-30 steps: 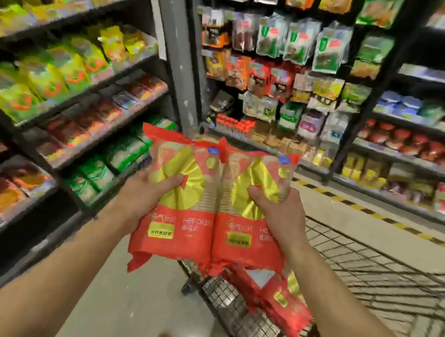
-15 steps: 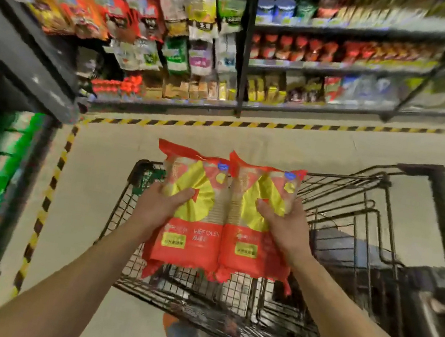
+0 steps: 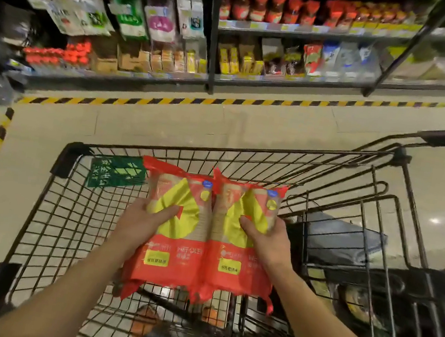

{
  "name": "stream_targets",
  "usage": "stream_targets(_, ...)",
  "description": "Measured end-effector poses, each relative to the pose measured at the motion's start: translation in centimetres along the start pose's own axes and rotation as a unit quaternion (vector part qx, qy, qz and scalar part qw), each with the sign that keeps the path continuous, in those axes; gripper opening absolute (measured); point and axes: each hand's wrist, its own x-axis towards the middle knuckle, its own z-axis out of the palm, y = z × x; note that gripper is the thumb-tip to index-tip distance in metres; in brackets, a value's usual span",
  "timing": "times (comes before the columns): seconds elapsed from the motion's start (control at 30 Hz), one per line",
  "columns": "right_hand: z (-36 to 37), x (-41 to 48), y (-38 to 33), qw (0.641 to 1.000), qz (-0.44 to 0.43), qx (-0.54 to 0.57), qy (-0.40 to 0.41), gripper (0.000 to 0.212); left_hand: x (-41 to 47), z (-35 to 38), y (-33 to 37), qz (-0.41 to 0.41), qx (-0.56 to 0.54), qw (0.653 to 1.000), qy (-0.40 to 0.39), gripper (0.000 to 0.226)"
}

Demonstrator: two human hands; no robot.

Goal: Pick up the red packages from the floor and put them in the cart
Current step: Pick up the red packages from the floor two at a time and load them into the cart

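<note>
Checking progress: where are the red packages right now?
Head view, centre: the red packages are held side by side over the cart basket, the left hand gripping one and the right hand the other.

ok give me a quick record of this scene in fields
left hand: grips left red package, thumb on its front
right hand: grips right red package, thumb on its front
packages: side by side, held above the cart
cart: black wire basket, green sign at far end
left to do: lower and release both
</note>
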Motion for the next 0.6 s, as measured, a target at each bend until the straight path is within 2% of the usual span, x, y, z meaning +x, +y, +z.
stream_targets(0.27,2.2,4.3,4.2,1.000,-0.003,0.011,-0.019,0.079,4.2,2.8,-3.0,-0.017,-0.011,1.000,0.009,0.063)
stream_targets(0.37,2.7,5.6,5.5,0.999,0.001,0.027,-0.017,0.086,5.3,3.0,-3.0,-0.007,-0.012,1.000,0.010,0.055)
stream_targets(0.47,2.9,6.4,6.1,0.999,-0.010,0.025,-0.021,0.086,5.9,3.3,-2.7,-0.002,0.038,0.999,0.021,0.052)
stream_targets(0.53,3.0,6.4,6.0,1.000,-0.010,0.016,-0.025,0.076,5.8,3.5,-2.0,-0.001,0.070,0.997,0.029,0.068)
stream_targets(0.6,3.0,6.3,5.9,1.000,-0.013,-0.012,-0.019,0.072,6.5,3.4,-1.9,0.008,0.136,0.990,0.047,0.098)
